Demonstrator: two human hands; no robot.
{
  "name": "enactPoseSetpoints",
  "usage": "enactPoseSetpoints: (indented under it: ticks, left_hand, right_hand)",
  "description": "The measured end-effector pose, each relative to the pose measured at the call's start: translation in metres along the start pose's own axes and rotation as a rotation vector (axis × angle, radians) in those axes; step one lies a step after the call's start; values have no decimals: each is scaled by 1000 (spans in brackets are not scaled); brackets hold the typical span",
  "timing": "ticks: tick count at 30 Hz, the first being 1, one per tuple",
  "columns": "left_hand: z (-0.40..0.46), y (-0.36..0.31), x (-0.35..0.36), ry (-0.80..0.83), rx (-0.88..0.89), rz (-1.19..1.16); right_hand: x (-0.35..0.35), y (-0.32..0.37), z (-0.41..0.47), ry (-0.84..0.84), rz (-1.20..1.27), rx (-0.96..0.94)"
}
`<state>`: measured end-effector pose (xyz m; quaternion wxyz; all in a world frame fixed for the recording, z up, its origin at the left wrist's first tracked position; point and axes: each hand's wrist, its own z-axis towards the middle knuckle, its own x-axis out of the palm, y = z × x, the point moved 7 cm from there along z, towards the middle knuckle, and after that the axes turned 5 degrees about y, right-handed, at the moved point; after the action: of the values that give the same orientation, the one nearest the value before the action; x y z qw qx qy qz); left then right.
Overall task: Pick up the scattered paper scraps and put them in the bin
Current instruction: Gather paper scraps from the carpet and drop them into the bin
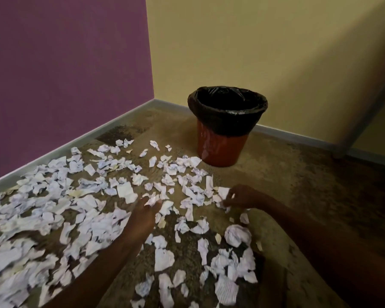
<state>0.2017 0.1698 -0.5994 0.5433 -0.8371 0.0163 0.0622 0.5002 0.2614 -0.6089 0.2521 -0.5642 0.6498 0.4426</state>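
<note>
Gathering white crumpled paper scraps (pixel 125 192) mid-carpet: left hand (pixel 146 211) pinching one, right hand (pixel 240 196) pinching another; next, carrying to black-lined red plastic bin (pixel 222 150).

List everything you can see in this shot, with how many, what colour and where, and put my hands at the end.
paper scraps: too many to count, white with faint writing, scattered over the floor from the purple wall toward the bin
crumpled paper ball: one, white, on the floor near the right forearm
bin: one, red-orange, upright on the floor by the yellow wall
bin liner: one, black, folded over the bin's rim
floor: one, mottled brown
walls: two, purple wall on the left, yellow wall behind the bin
left hand: one, low over the scraps, a scrap at its fingertips
right hand: one, grip pinching a scrap, right of the left hand
</note>
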Motion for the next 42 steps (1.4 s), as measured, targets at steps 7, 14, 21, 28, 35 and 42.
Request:
enactPoseSetpoints:
  ticks: [7,14,21,28,35,42]
  left_hand:
    - [-13,30,9,41,96,335]
    - [-4,9,36,21,194,385]
    - [10,-68,56,12,391,384]
    - [18,-146,57,-1,579,381]
    - [34,-182,64,53,609,321]
    - [42,-159,60,52,563,335]
  right_hand:
    - [83,-6,-26,315,-321,52]
    - [64,4,-21,30,185,69]
    - [-4,25,-20,-162,1362,114]
    - [-182,79,-3,-290,1807,-254]
    - [-265,76,8,-486,1623,-190]
    - [-182,42,13,-596,1507,-136]
